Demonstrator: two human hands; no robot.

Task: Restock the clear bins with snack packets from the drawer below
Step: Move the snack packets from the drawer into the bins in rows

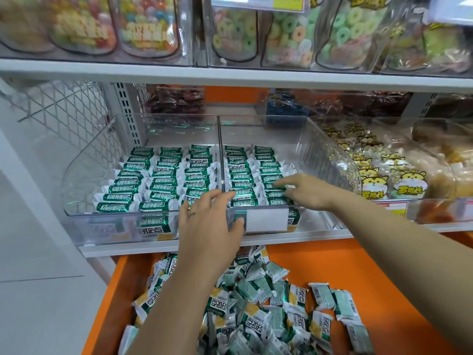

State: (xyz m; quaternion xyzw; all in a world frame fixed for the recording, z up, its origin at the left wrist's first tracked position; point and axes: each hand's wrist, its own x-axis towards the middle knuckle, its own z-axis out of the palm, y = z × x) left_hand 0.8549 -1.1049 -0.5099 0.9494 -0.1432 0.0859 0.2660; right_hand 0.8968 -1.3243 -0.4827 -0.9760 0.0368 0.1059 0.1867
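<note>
A clear bin (76, 175) on the shelf has a middle divider (220, 160) and holds neat rows of green-and-white snack packets (163, 180) on both sides. My left hand (208, 224) rests over the bin's front edge at the divider, fingers straight, thumb against the front wall. My right hand (304, 192) reaches into the right compartment, its fingertips touching the packets (271, 172) in the right-hand row. Below, an open orange drawer (358, 267) holds a loose heap of the same packets (268, 311).
A second clear bin (435, 201) with hamster-print bags (371, 180) stands to the right. Above runs a white shelf (230, 73) with bins of gummy bags. A wire mesh panel (64, 116) closes off the left. Dark and blue packets sit behind the bins.
</note>
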